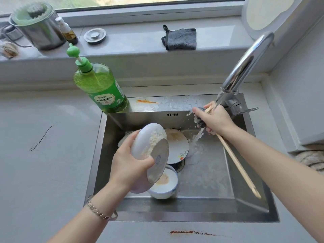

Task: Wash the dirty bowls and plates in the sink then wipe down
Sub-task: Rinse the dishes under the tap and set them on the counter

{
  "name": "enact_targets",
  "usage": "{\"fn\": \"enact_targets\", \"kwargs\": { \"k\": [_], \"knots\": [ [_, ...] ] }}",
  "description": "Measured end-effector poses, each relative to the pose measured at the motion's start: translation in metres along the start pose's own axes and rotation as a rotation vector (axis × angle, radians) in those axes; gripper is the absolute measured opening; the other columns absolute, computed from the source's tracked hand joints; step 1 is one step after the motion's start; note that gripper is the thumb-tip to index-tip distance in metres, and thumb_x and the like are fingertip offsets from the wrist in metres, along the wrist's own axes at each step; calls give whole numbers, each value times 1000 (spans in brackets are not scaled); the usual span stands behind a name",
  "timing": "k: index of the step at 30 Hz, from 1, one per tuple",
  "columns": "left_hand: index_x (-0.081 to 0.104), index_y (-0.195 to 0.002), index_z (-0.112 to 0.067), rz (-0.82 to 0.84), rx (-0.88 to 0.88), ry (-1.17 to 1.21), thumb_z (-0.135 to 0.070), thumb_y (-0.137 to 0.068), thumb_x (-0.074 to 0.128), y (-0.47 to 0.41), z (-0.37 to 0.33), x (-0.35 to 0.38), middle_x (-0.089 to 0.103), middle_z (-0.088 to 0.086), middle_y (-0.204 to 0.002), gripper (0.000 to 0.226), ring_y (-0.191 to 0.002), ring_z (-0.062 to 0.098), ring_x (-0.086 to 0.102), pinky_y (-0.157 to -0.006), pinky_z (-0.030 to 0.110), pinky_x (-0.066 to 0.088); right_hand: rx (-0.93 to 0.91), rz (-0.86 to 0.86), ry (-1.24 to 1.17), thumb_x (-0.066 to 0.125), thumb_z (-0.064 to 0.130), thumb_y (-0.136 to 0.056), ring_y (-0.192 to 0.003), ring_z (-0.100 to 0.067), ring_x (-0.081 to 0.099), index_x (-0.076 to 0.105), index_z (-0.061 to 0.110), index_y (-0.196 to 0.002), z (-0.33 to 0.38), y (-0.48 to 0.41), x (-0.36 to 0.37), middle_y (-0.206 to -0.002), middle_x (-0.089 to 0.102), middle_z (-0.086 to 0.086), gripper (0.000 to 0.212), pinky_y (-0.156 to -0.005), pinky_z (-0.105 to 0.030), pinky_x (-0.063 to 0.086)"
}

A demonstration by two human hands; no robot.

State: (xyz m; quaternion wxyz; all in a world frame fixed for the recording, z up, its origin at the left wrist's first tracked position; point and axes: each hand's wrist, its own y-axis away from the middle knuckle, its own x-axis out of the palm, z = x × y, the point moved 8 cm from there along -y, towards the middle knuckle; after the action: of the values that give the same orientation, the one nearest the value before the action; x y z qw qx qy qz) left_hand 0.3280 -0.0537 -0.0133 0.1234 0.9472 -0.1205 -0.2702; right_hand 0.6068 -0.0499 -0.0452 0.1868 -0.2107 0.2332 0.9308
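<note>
My left hand (130,163) grips a dirty white plate (154,151), tilted on edge above the steel sink (206,172). Below it a white bowl (165,185) with brown residue stands on the sink floor. A second dirty plate (177,146) with a painted rim lies behind it, near the drain. My right hand (214,119) holds a wet dark cloth (200,120) and a pair of wooden chopsticks (236,162) under the running tap (245,65). Water streams off the cloth into the basin.
A green dish-soap bottle (101,86) stands at the sink's back-left corner. On the windowsill lie a grey cloth (180,38), a sink plug (95,35), a spray bottle (67,31) and a steel pot (37,26). Orange stains mark the sink rim and front counter (191,232).
</note>
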Motion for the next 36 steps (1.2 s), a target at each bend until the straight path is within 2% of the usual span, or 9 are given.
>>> {"fn": "enact_targets", "kwargs": {
  "k": [3,6,10,13,17,22,25,29,36],
  "knots": [
    [48,-99,-56,-3,2,1,-24,-48,66,-1,2,-1,58,-26,-100,63,-93,2,58,-77,22,49,-30,54,-120,68,24,-83,-53,-12,58,46,11,-102,5,1,0,-77,61,-4,32,-52,-21,50],
    [49,-105,-52,-8,5,-5,-24,-49,66,-1,3,-1,58,-25,-100,65,-93,4,58,-74,19,46,-66,95,-72,76,12,-74,-74,-10,57,45,15,-105,5,5,-2,-84,58,1,43,-69,-22,47],
    [49,-109,-49,1,11,-5,-10,-59,75,-1,2,1,57,-25,-100,69,-94,9,58,-77,22,47,-92,123,-64,75,1,-70,-76,-12,56,45,17,-106,6,11,-9,-83,55,3,49,-63,-17,47],
    [47,-102,-55,10,24,-7,-12,-58,75,0,0,3,56,-27,-100,67,-94,4,58,-76,20,47,-119,125,-45,75,12,-75,-73,-7,55,45,16,-108,9,15,-10,-81,55,8,44,-57,-8,44],
    [47,-100,-54,7,30,-15,-9,-59,76,0,-1,4,56,-27,-99,67,-92,6,58,-70,12,42,-107,185,308,75,36,-75,-94,-13,50,35,13,-115,-5,18,0,-104,48,6,62,-80,-25,43],
    [53,-117,-39,24,22,-37,-4,-63,74,1,-4,15,57,-25,-98,68,-90,6,57,-76,18,43,102,203,535,73,19,-76,-80,-25,52,44,17,-118,-72,30,-2,-114,35,-9,51,-75,-26,42],
    [54,-120,-35,59,33,-54,-4,-63,74,3,-6,29,56,-26,-100,68,-93,8,57,-82,24,46,-3,43,545,64,11,-78,-87,-28,55,44,21,-127,-87,40,-18,-117,36,-7,54,-75,-31,45],
    [53,-114,-38,81,45,-63,-6,-62,74,7,-16,51,50,-36,-95,65,-89,2,54,-79,16,38,103,138,573,69,11,-76,-104,-27,53,41,19,-136,-139,51,-28,-115,41,-7,67,-85,-29,42],
    [54,-118,-37,110,60,-72,-8,-60,75,5,-28,88,55,-31,-98,69,-87,-7,56,-73,12,40,142,-492,170,72,13,-79,-106,-31,55,46,1,-120,-154,32,-146,-118,56,-17,50,-86,-31,39]
  ]
}}
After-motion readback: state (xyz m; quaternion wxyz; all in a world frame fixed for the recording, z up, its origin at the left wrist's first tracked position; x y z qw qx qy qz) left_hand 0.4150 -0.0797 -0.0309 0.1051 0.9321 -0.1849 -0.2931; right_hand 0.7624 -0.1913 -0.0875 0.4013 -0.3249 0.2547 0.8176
